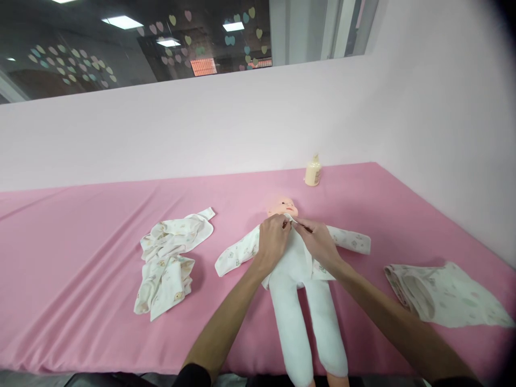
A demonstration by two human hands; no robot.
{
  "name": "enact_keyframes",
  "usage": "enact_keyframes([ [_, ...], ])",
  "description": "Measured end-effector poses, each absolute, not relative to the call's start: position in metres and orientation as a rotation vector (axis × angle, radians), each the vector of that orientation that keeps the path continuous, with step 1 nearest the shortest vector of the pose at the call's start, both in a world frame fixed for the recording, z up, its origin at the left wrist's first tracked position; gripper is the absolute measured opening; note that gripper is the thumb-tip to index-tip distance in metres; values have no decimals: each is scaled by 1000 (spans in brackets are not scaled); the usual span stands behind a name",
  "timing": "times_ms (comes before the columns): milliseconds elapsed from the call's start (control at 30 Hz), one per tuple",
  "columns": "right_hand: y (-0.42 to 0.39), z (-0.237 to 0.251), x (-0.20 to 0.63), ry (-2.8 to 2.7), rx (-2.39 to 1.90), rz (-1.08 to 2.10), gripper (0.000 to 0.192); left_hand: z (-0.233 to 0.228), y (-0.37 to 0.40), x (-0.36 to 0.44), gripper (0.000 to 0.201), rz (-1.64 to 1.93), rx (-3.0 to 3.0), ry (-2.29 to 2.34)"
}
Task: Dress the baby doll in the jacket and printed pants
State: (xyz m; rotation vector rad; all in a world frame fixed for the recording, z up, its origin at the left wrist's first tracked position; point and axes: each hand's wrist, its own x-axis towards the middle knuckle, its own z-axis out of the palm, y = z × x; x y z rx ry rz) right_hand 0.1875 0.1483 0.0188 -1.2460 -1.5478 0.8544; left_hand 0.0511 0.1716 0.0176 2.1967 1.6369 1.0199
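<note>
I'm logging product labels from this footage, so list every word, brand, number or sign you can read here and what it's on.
None can be read.
Pump bottle: marks on its side, too small and blurred to read.
Jacket on the doll, crumpled baby clothes and folded cloth: small printed motifs; no lettering can be made out.

Looks like a childcare training rm: baby doll (pixel 297 262) on pink-covered tbl (pixel 100 242), heart stickers (pixel 188 15) on window (pixel 121 62).

Soft bright light, dark right corners
</note>
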Motion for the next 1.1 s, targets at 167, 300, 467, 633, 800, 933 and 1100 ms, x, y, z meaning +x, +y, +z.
enact_keyframes([
  [167,149,8,183,-1518,-1201,784,34,16,174,51,29,1114,2127,1581],
  [300,147,3,180,-1588,-1157,724,37,16,179,49,31,1150,2000,1543],
  [467,146,2,176,-1583,-1191,732,44,13,185,46,26,1138,1671,1421],
  [633,148,0,175,-1565,-1211,778,46,9,187,44,14,1067,1337,1152],
  [800,148,2,175,-1544,-1219,801,46,12,191,42,8,1042,1029,1003],
  [933,147,2,174,-1504,-1267,790,43,12,194,40,11,1046,936,912],
  [1100,144,0,173,-1462,-1247,807,44,12,193,42,18,1050,1020,994],
])
